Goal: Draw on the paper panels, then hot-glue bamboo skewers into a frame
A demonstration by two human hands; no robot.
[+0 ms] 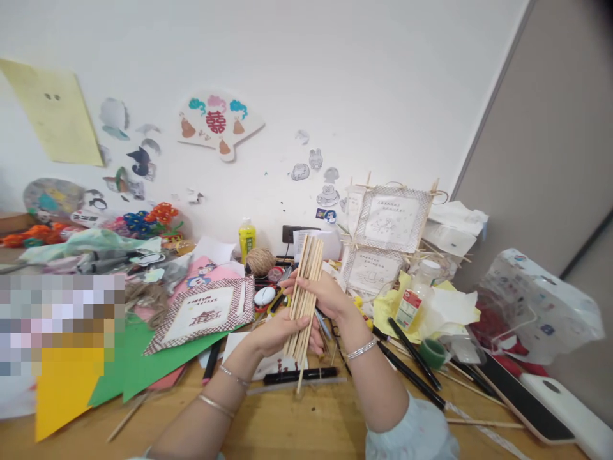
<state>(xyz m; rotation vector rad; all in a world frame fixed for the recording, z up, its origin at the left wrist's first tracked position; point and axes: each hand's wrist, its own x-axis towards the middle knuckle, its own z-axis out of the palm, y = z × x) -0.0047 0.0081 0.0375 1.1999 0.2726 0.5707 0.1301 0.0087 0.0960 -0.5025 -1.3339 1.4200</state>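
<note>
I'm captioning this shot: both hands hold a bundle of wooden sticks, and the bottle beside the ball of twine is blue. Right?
Not quite: the bottle beside the ball of twine is yellow, as the head view shows. The left hand and right hand do hold the bundle of wooden sticks.

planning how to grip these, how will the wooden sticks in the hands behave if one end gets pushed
The wooden sticks look stiff, since they run straight without visible sag. They are probably light, being so thin. With no tie visible and one jutting below the others, a push would likely make them slide lengthwise.
</note>
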